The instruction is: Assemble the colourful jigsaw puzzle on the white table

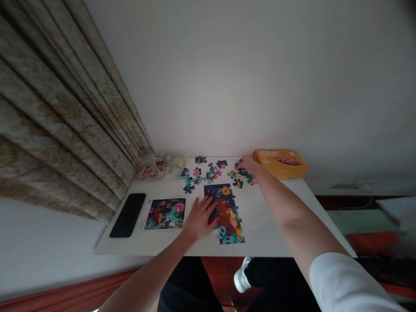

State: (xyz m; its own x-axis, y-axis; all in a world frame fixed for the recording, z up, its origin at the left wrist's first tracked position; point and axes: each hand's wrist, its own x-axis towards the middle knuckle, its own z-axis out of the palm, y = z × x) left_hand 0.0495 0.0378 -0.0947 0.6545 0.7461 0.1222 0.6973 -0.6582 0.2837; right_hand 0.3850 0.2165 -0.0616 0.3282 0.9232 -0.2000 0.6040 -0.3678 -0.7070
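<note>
Now my left hand (200, 219) lies spread on the puzzle (227, 208); my right hand (248, 164) touches loose pieces (238, 183), maybe holding one, can't tell.

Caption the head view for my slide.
Left hand on the partly joined puzzle, right hand among loose pieces by the orange box.

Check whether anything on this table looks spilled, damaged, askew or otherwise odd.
Nothing stands out. The loose puzzle pieces lie scattered beyond the joined section, which looks ordinary for a jigsaw. The orange box looks undented, and no spill shows. Fine damage would be too small to see.
</note>
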